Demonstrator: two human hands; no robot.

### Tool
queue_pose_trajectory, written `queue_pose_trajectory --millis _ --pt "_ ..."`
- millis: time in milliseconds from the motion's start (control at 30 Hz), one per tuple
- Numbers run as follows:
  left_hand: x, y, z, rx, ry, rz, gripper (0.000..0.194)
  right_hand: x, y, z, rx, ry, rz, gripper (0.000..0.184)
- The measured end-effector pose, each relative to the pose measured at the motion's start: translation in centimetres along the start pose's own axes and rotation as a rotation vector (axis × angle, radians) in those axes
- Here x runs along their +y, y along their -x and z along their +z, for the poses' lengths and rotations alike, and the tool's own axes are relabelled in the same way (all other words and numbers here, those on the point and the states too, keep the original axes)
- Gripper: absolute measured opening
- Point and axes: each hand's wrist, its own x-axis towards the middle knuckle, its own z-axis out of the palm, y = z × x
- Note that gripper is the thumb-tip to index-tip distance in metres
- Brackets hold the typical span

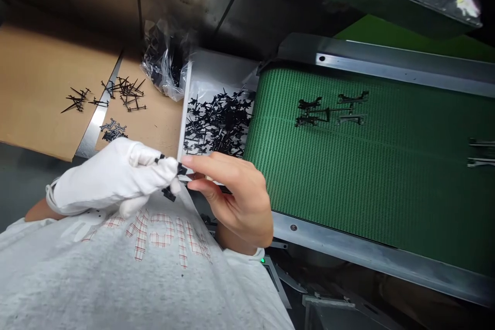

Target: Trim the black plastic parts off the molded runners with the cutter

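Note:
My left hand [116, 175], in a white glove, is closed in a pinch on a small black plastic part [170, 193] just above my grey shirt. My bare right hand [235, 196] meets it from the right, fingertips pinched on the same part's upper end. Both hands hover at the near edge of a white tray [216, 69] that holds a heap of black plastic parts [218, 121].
A green conveyor belt [386, 165] at the right carries a black moulded piece [328, 111] and another [479, 152] at its far right edge. Loose black pieces [124, 93] lie on the cardboard surface [34, 77] at the left. A clear plastic bag [164, 64] sits behind the tray.

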Motion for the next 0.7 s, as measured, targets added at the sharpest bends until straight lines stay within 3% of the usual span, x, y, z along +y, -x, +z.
queue_pose_trajectory --millis 500,633,700 --pt "0.30 0.07 -0.03 0.005 -0.111 -0.181 0.057 0.06 -0.29 -0.15 -0.015 -0.076 0.010 0.008" --pt "0.23 0.18 -0.17 0.009 -0.116 -0.245 0.060 -0.17 -0.08 -0.24 0.077 -0.078 0.041 0.014" --pt "0.16 0.26 -0.21 0.017 -0.106 -0.238 0.060 -0.27 0.04 -0.21 0.061 -0.091 0.026 0.018"
